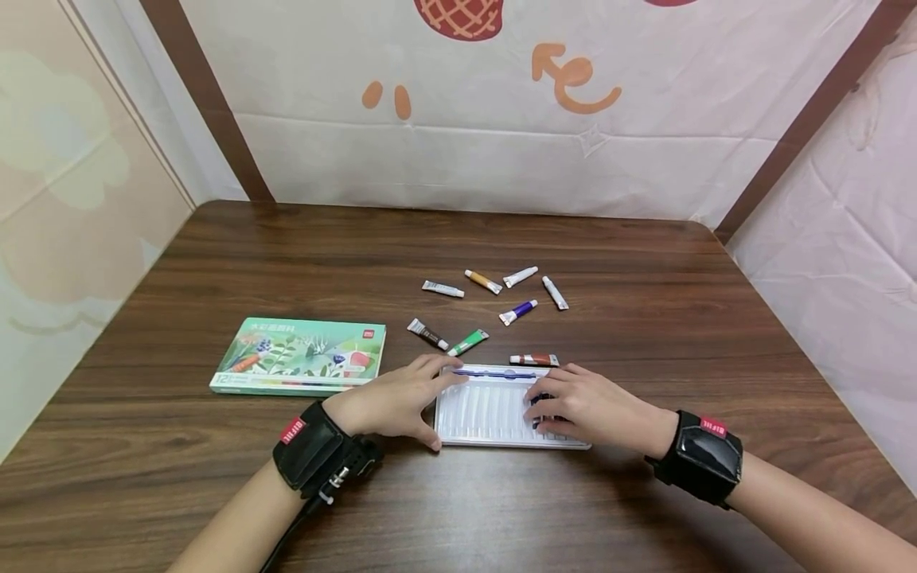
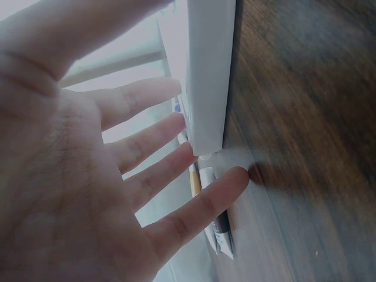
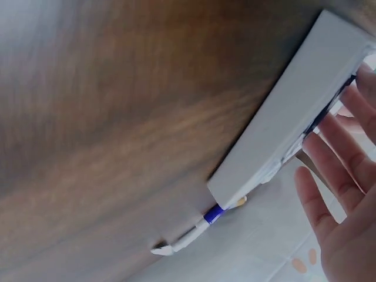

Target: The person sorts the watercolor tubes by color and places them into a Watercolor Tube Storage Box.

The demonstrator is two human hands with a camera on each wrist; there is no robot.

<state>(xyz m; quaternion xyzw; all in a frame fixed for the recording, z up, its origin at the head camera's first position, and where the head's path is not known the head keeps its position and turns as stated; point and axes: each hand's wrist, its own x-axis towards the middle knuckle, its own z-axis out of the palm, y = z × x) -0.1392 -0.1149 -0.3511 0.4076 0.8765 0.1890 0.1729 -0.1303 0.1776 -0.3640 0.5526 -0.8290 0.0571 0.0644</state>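
A white slotted tray [image 1: 483, 410] lies on the table, with a blue paintbrush [image 1: 494, 375] along its far edge. My left hand [image 1: 401, 398] spans the tray's left end, fingers spread, fingertips at the far corner and thumb by the near corner. Over the right end, my right hand [image 1: 595, 402] has its fingertips on a dark paint tube [image 1: 541, 397] in the tray, mostly covered by those fingers. In the right wrist view its fingers [image 3: 329, 155] look nearly straight along the tray rim. A red-brown paint tube [image 1: 533, 360] lies just beyond the tray.
Left of the tray sits a green illustrated paint box [image 1: 301, 356]. Farther back are scattered paint tubes: green [image 1: 469, 342], black [image 1: 427, 333], purple [image 1: 518, 312], yellow [image 1: 483, 281] and several whitish ones [image 1: 442, 289]. A printed curtain [image 1: 458, 159] hangs behind the table.
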